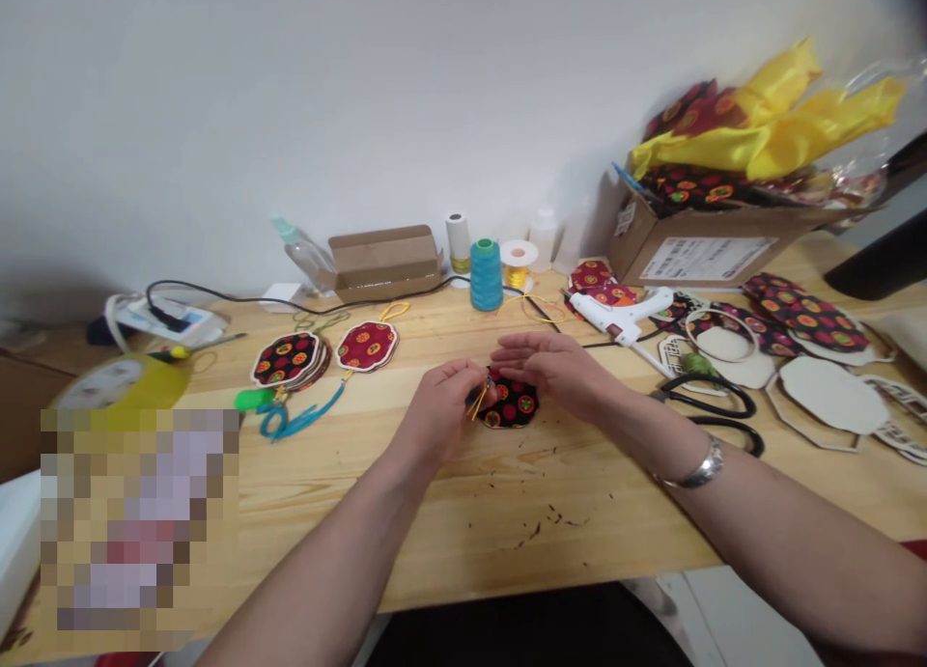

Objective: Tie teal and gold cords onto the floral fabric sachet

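Near the middle of the table my left hand [453,392] is closed in a pinch, with thin yellow cord [477,406] showing at its fingertips. Just beyond those fingertips, my right hand [557,370] holds its fingers stretched out and holds nothing that I can see. A black fabric-covered piece [513,408] with red and orange flower patterns lies below and between both hands. Its upper part is hidden by them, and whether either hand touches it I cannot tell.
To the left are a stack of flowered pieces [288,360], a red one [368,346] and a blue tassel [304,418]. Behind stand a teal thread cone [486,276] and a yellow spool [519,262]. A white glue gun [623,312], black-handled scissors [714,394] and a full carton [710,247] are right.
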The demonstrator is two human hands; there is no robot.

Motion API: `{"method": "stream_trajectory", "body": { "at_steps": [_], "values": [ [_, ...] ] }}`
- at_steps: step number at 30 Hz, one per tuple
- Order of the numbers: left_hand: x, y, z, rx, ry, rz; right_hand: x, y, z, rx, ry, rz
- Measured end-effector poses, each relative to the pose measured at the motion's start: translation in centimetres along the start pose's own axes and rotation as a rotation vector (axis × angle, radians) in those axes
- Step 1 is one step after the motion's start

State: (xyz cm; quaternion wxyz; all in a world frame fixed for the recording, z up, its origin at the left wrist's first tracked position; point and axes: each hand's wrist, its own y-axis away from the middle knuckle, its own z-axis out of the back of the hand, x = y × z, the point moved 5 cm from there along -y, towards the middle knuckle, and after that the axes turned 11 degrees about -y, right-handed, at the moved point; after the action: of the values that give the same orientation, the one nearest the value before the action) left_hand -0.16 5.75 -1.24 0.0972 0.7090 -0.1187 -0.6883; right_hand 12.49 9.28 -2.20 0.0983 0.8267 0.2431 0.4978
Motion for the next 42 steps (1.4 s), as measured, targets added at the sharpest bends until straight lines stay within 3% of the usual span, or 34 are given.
{"method": "stream_trajectory", "body": {
  "at_steps": [3, 6, 9, 13, 17, 20, 23, 27, 30, 35, 38, 42],
  "values": [
    [0.1, 0.0, 0.0, 0.001, 0.017, 0.017, 1.5, 0.0, 1.0, -0.12, 0.077, 0.085],
    [-0.2, 0.1, 0.0, -0.015, 0.057, 0.028, 2.8, 0.4, 1.0, -0.112, 0.111, 0.144],
    [-0.5, 0.0, 0.1, -0.037, 0.071, -0.014, 2.4, 0.9, 0.4, -0.016, 0.137, 0.046],
    [-0.4, -0.2, 0.4, -0.07, 0.02, -0.033, 1.2, 0.9, 0.4, -0.02, 0.218, -0.097],
    [-0.4, -0.3, 0.6, -0.078, 0.02, -0.012, 1.6, 0.3, 1.4, -0.067, 0.31, -0.094],
    [-0.7, -0.2, 0.9, -0.097, 0.083, -0.009, 2.6, 0.4, 1.8, -0.113, 0.372, 0.019],
    [-0.9, -0.2, 1.0, -0.103, 0.127, -0.02, 3.0, 0.9, 1.0, -0.072, 0.28, 0.113],
    [-0.5, -0.3, 0.9, -0.099, 0.047, -0.037, 1.5, 1.1, -0.2, 0.008, 0.11, -0.002],
    [-0.1, -0.4, 1.0, -0.112, 0.018, -0.017, 1.1, 0.5, 0.2, -0.047, 0.145, -0.056],
    [-0.7, -0.4, 1.5, -0.161, 0.08, -0.048, 3.0, 0.1, 1.5, -0.165, 0.147, 0.178],
    [-1.2, -0.4, 1.7, -0.2, 0.141, -0.088, 2.9, 0.4, 0.7, -0.044, -0.009, 0.212],
    [-0.7, -0.5, 1.5, -0.205, 0.109, -0.042, 0.4, 0.4, -0.6, 0.092, -0.143, 0.055]
  ]
}}
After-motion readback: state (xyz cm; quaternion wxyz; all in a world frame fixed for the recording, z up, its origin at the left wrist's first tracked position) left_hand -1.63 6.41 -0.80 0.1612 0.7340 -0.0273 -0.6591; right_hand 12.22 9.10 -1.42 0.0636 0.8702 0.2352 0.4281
